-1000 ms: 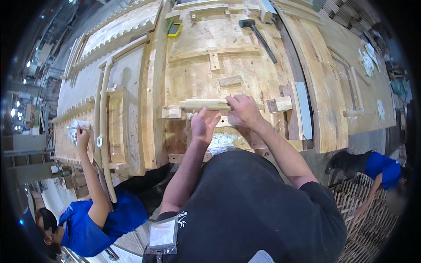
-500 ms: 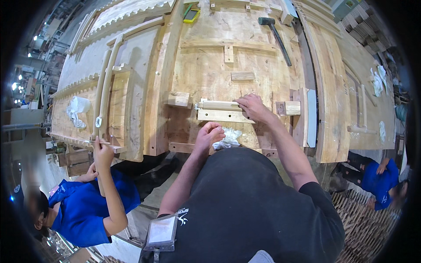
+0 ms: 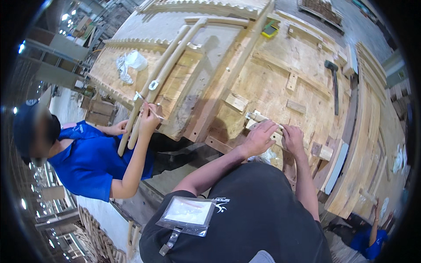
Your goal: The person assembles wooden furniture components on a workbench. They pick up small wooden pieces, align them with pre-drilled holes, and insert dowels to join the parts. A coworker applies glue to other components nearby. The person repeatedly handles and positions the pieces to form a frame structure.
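Both hands are at a short pale wooden rod (image 3: 259,116), which lies along a drilled wooden block (image 3: 277,139) on the workbench. My left hand (image 3: 259,139) is closed over the rod's middle, back of the hand upward, covering much of it. My right hand (image 3: 293,139) grips near the rod's right end with bent fingers; the fingertips of the two hands almost meet. A small pale fitting shows at the rod's left end. Crumpled white cloth (image 3: 267,156) lies close to my body, partly behind my left hand.
A black mallet (image 3: 334,83), a small wood block (image 3: 296,106) and a yellow-green tool (image 3: 270,30) lie on the bench. Wooden stops (image 3: 236,102) and rails are fixed to it. At left, a co-worker (image 3: 101,153) in blue works on long wooden poles (image 3: 169,61); another person is at lower right.
My view has swung left and tilted. My left hand, pinched in the air before, has come down onto the rod. My right hand stays at its right end.
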`<action>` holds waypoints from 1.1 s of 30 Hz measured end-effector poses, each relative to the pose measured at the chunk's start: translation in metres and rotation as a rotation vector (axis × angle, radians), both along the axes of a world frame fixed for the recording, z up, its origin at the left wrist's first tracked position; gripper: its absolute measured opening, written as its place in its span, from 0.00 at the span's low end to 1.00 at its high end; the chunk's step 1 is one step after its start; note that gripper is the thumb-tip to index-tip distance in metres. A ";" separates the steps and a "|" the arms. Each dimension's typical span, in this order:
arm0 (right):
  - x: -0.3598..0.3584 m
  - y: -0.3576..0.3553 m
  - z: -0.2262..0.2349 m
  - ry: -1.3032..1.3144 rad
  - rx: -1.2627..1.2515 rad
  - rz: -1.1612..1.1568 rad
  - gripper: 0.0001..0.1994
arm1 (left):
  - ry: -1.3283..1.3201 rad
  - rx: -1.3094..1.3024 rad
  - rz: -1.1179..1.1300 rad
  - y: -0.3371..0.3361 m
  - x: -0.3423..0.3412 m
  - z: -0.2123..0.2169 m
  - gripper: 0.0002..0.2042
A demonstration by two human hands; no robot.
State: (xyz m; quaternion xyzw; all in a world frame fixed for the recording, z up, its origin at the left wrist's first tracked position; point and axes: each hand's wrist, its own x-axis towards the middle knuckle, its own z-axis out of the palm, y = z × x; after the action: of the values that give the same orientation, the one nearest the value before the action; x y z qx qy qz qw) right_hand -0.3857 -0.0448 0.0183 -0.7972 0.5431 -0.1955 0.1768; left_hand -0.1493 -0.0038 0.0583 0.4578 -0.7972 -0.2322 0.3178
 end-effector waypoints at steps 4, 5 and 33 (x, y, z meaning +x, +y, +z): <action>0.022 0.011 0.000 0.087 -0.163 -0.058 0.14 | -0.114 0.112 -0.136 -0.014 -0.002 -0.015 0.40; 0.026 0.013 0.001 0.084 -0.176 -0.069 0.14 | -0.169 0.028 -0.142 -0.014 -0.001 -0.032 0.40; 0.026 0.016 0.000 0.041 -0.227 -0.081 0.13 | -0.224 0.000 -0.148 -0.010 0.002 -0.037 0.42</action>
State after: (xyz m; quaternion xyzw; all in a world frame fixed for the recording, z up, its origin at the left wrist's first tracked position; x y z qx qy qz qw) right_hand -0.3597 -0.0292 0.0182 -0.7933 0.5527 -0.2465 0.0662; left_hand -0.1472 -0.0136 0.0214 0.4208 -0.8593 -0.2026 0.2087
